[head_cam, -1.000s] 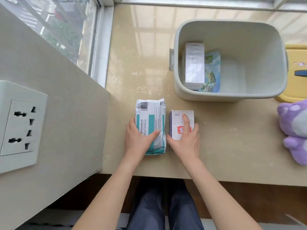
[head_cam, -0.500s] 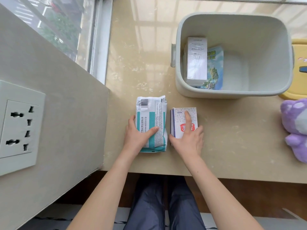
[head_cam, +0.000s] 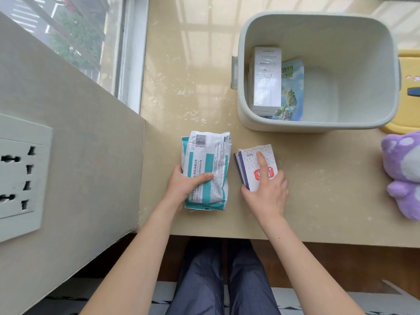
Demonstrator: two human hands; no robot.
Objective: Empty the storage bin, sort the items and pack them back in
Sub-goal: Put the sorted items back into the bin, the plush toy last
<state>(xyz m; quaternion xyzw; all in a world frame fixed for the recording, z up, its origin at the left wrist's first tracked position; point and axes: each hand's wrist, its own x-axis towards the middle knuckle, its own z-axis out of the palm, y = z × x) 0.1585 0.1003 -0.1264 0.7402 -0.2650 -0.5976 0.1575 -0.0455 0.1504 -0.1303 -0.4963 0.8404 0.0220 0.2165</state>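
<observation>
Beige counter [head_cam: 318, 189]: bin [head_cam: 318, 127] holds a box [head_cam: 267, 78] and booklet [head_cam: 293, 92]; left hand [head_cam: 184, 185] grasps the packet [head_cam: 206, 171], right hand [head_cam: 267, 194] pinches the cards [head_cam: 252, 164]; both judged unpacked

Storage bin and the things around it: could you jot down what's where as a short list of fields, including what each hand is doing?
Bin: grey storage bin, open, on the counter
Inside bin: white box lying on a blue booklet, at the left side
Left hand: gripping a teal-and-white packet
Right hand: on a small patterned pack, index finger on top
Right edge: purple plush toy, yellow object
</observation>
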